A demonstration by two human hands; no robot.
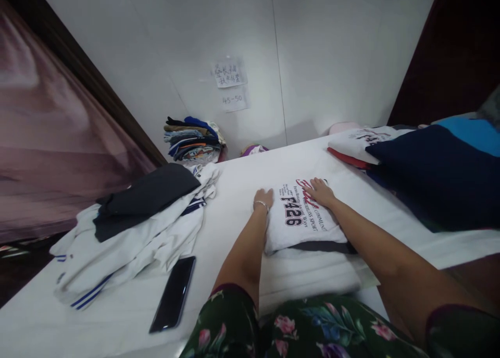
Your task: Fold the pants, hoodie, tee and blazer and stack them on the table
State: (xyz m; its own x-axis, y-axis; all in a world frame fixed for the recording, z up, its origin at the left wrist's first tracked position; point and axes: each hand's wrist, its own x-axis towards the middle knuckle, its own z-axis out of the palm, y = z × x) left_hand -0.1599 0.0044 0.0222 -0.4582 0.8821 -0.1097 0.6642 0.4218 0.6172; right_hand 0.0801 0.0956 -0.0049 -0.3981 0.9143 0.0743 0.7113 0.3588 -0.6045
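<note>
A white shirt with red and black lettering lies folded into a flat block in front of me. Under its near edge shows a dark grey cloth. My left hand, with a bracelet at the wrist, rests at the shirt's far left corner, thumb apart from the fingers; its fingertips are partly hidden. On the shirt's far right part, my right hand lies flat with its fingers spread. Neither hand lifts anything.
Left on the white table are a white garment with blue stripes, a dark folded garment and a phone. A navy garment lies in the pile at right. Stacked clothes stand beyond the far edge, below paper notes.
</note>
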